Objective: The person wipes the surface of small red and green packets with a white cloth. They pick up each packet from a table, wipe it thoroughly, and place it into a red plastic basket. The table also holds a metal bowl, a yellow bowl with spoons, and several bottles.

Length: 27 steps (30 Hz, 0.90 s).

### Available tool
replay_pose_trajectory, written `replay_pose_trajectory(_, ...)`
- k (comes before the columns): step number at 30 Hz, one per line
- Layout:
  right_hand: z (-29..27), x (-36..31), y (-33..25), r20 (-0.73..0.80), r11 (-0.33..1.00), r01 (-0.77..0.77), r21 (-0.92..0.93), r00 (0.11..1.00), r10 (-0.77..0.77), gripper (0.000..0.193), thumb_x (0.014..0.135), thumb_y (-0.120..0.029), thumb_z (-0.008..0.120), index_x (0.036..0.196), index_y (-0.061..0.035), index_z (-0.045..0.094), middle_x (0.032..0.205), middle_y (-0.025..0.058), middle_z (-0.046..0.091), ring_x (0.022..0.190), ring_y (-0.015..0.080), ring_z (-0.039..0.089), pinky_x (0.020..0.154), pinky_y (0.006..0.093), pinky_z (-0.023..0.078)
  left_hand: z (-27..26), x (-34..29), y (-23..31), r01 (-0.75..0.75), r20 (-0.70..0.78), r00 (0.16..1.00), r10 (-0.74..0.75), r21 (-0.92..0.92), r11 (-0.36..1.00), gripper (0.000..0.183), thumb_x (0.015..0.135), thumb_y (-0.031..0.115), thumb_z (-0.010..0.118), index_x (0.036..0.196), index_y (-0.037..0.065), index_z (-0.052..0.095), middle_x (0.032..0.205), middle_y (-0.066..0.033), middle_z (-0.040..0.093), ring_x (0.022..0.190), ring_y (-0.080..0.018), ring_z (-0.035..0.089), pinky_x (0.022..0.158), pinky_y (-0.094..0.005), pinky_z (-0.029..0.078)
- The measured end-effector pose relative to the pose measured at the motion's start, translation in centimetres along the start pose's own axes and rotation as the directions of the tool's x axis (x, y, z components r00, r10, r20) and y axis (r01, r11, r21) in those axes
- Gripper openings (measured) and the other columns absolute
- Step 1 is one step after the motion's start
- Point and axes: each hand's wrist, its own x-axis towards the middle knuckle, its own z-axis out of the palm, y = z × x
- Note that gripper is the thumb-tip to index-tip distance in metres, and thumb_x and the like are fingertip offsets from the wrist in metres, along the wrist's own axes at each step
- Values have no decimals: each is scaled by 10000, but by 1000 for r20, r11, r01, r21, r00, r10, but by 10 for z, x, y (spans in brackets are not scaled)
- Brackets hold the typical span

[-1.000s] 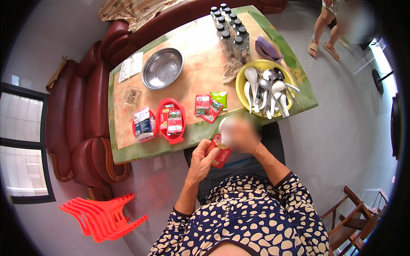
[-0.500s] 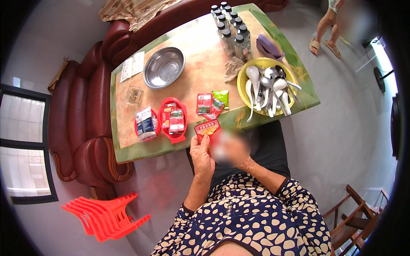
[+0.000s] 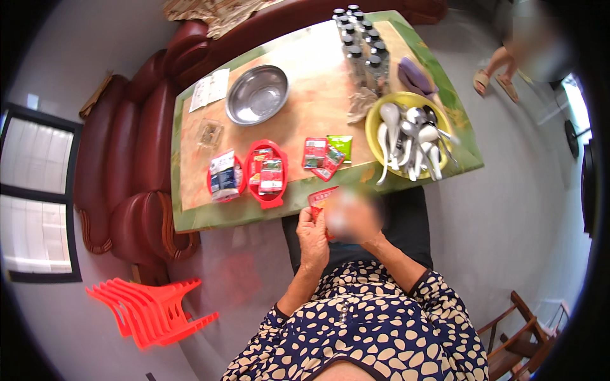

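Observation:
Close to the near edge of the table, my left hand [image 3: 312,244] is closed around a small red packet [image 3: 319,197], its thumb lying on the front. My right hand [image 3: 365,223] is beside it at the packet's right side. A blur covers most of that hand, so its fingers and anything in them cannot be made out. Just beyond, on the tabletop, lie two red packets [image 3: 314,152] overlapping a green packet [image 3: 343,146]. To their left a red basket [image 3: 267,202] holds more red packets, and another red basket [image 3: 238,190] beside it holds a blue-and-white packet [image 3: 223,178].
A yellow basin [image 3: 375,133] full of spoons and ladles stands at the right. Behind it are several black-capped bottles [image 3: 356,57] and a purple pouch [image 3: 414,77]. A steel bowl [image 3: 257,95] sits at the far left. A red plastic chair [image 3: 152,311] is on the floor, lower left.
The table and its contents have shifted slightly right in view. My left hand has turned a little, and my right hand now covers more of the red packet.

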Motion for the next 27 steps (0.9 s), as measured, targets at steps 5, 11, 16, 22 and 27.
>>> replay_pose_trajectory(5,3,-1,26,-62,998,36,-51,997,-40,188,968,-184,580,994,-2,617,803,-15,618,731,37,530,646,236,472,-8,1,-14,-9,22,1000,9,6,1000,138,944,73,597,1063,30,542,1039,-82,657,902,-117,634,813,-276,529)
replay_pose_trajectory(11,-6,2,38,-150,995,-95,-32,985,89,251,985,-222,547,929,11,620,727,18,624,637,78,568,574,266,475,-11,3,-17,0,3,1000,0,16,1000,133,951,104,600,1052,37,547,992,-33,641,846,-71,606,762,-241,520)
replay_pose_trajectory(16,-39,-5,51,-71,940,-163,-299,986,148,230,953,-203,549,908,16,606,697,143,616,628,213,618,606,354,484,-69,40,-1,-21,-266,957,111,320,947,81,927,99,608,963,32,581,851,1,617,706,-53,557,627,-227,487)
replay_pose_trajectory(22,-54,-35,75,-81,909,-332,-254,943,322,242,957,-218,545,893,5,615,702,86,611,646,147,593,607,309,473,-133,126,23,-48,-315,908,278,581,813,126,891,123,612,907,-2,618,752,-1,580,656,-80,509,589,-264,449)
replay_pose_trajectory(27,-59,-32,81,-101,906,-355,-230,935,341,259,953,-228,550,882,13,614,688,102,620,641,161,611,602,326,482,-152,175,24,-228,-95,778,621,878,420,219,837,63,665,1028,-13,590,801,-49,635,711,-150,593,693,-328,503)
